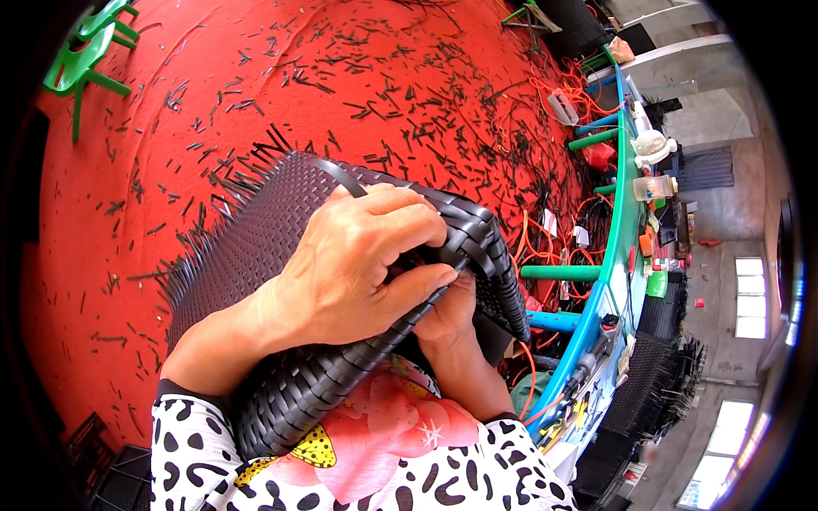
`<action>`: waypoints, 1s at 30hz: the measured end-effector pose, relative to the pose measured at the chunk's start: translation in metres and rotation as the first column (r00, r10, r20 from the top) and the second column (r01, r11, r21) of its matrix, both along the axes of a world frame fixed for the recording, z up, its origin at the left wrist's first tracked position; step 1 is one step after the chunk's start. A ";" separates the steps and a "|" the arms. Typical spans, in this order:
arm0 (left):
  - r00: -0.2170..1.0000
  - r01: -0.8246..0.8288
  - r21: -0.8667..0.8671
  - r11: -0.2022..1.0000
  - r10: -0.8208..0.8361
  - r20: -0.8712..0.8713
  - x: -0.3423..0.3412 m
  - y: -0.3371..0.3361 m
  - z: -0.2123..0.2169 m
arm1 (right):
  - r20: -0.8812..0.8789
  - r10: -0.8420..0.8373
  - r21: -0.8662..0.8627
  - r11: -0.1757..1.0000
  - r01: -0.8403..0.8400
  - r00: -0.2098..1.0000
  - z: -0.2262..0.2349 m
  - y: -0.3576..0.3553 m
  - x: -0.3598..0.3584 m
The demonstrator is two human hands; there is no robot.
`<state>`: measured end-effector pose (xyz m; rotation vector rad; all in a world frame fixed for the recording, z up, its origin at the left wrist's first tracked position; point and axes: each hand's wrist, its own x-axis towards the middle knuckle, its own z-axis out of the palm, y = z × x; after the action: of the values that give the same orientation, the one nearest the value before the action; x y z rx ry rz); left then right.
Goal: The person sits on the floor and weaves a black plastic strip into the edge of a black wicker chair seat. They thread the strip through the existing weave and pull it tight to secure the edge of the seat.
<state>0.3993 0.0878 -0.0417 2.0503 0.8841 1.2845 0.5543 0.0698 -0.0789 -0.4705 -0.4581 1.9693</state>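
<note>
Nearest, a black-and-white spotted sleeve (192,451) and a pink floral lap (383,443), just under the black woven panel (256,247)

Left hand (349,272) lying over the top of the woven panel, fingers curled closed around its near edge, thumb pressed along the weave, gripping the panel itself

Right hand (452,315) tucked under the woven panel's right end, mostly hidden by it; fingers seemingly bent up against the rolled woven edge (498,272), but how far closed cannot be told

Woven panel held tilted across the lap, running from lower centre up toward the left, loose black strip ends (234,183) bristling from its far left edge, one flat black strip (341,175) arching over its top just above the left hand

Beyond the woven panel, a red floor covering (256,77) strewn with short black strip cuttings (383,102)

Right of the woven panel, a tangle of orange cords (545,230) and a long blue-and-green workbench frame (618,230) with green crossbars (562,272), cluttered with small tools, a clear plastic jar (654,187) and a white fan-like object (654,146)

Far upper left of the woven panel, a green plastic chair (89,51); far lower right, stacked black woven pieces (660,375) and bright windows (750,294)
</note>
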 end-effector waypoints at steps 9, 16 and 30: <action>0.988 0.146 -0.060 0.987 -0.142 0.063 -0.003 0.007 -0.003 | -0.024 -0.034 -0.093 0.995 0.032 0.999 -0.013 -0.002 0.009; 0.994 0.088 -0.009 0.996 -0.088 0.058 -0.004 -0.003 -0.004 | -0.178 -0.031 -0.125 0.992 0.008 0.984 -0.016 -0.001 0.011; 0.978 0.191 -0.106 0.976 -0.180 0.103 -0.013 0.003 -0.005 | -0.142 0.006 -0.197 0.980 -0.034 0.990 -0.014 -0.005 0.002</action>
<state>0.3867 0.0904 -0.0467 1.9177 0.6906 1.1885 0.5568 0.0649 -0.0926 -0.4491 -0.1780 2.0621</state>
